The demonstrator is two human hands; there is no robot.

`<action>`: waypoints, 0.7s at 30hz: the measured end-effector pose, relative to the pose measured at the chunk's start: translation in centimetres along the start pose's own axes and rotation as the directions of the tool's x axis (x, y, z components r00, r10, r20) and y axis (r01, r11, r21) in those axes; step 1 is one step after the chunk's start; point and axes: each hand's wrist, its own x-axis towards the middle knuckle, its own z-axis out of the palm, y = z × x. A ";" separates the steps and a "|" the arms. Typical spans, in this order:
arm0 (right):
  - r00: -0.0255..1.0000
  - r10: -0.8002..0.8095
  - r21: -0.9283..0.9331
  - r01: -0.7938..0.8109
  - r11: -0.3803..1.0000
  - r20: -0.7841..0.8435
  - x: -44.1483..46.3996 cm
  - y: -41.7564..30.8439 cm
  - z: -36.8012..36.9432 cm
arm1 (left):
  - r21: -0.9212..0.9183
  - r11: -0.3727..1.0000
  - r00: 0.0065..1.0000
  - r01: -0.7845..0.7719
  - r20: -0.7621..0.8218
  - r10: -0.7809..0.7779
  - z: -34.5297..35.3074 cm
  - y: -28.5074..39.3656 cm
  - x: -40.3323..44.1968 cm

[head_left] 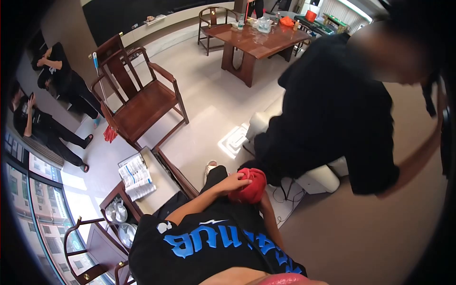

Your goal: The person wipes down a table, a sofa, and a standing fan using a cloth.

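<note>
A bundled red cloth (251,186) is held in front of my black shirt with blue lettering. My left hand (236,181) lies on its upper left side, with fingers bent and closed on the fabric. My right forearm (269,211) rises to the cloth from the lower right. The cloth hides my right hand, so its fingers cannot be made out.
A person in black (332,109) leans close on my right, beside a white seat (318,180) and floor cables. Ahead stand a wooden armchair (145,107) and a table (256,40). An open booklet (136,176) lies at left; two people (42,121) stand beyond.
</note>
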 end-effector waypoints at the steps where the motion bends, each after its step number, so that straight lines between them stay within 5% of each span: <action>1: 0.999 -0.021 -0.120 0.025 0.992 0.039 1.5 0.5 -0.1 | 0.037 0.999 1.000 0.024 -0.020 -0.023 -1.0 -0.2 1.1; 6: 0.953 -0.220 -0.526 0.298 0.797 0.206 13.5 2.9 0.3 | -0.030 1.000 1.000 0.005 -0.023 -0.006 -9.7 -1.7 10.3; 7: 0.971 -0.185 -0.639 0.240 0.731 0.152 16.9 6.4 -0.7 | 0.008 0.998 0.997 0.070 -0.042 -0.069 -11.4 0.3 11.6; 8: 0.998 -0.013 -0.601 -0.027 0.799 -0.063 18.3 4.7 1.0 | -0.227 0.969 0.993 0.098 -0.048 -0.111 -13.6 -3.0 15.2; 9: 0.999 -0.051 -0.655 0.034 0.755 -0.007 22.0 -2.0 4.1 | -0.234 0.967 0.990 0.103 -0.067 -0.122 -18.6 -2.3 19.3; 10: 0.954 0.257 -0.240 -0.288 0.927 -0.152 23.7 -6.4 5.9 | -0.268 0.957 0.988 0.110 -0.077 -0.135 -20.3 -1.6 21.6; 11: 0.869 0.446 -0.045 -0.465 0.884 -0.215 27.0 -6.5 5.5 | -0.277 0.951 0.983 0.138 -0.078 -0.166 -23.1 -0.3 24.0; 14: 0.986 0.029 -0.638 -0.127 0.759 -0.161 36.2 -9.6 4.4 | -0.400 0.900 0.975 0.176 -0.054 -0.215 -28.3 5.2 29.7; 15: 0.964 -0.262 -0.771 0.204 0.603 0.050 40.9 -6.4 1.8 | -0.468 0.869 0.980 0.159 -0.034 -0.197 -29.5 9.3 31.2; 17: 0.978 -0.082 -0.541 -0.035 0.840 -0.190 43.1 -16.4 5.8 | -0.500 0.857 0.988 0.128 -0.010 -0.153 -32.1 14.6 34.3; 18: 0.956 -0.197 -0.568 0.041 0.822 -0.216 46.7 -15.3 4.7 | -0.457 0.885 0.995 0.086 -0.006 -0.100 -33.9 17.1 37.0; 19: 0.957 0.026 -0.306 -0.118 0.945 -0.290 48.3 -19.2 5.8 | -0.479 0.877 0.998 0.043 -0.014 -0.056 -34.7 19.8 39.2; 21: 0.955 -0.014 -0.472 -0.134 0.871 -0.296 52.3 -23.1 5.1 | -0.527 0.849 0.999 -0.044 -0.050 0.021 -35.5 23.9 42.0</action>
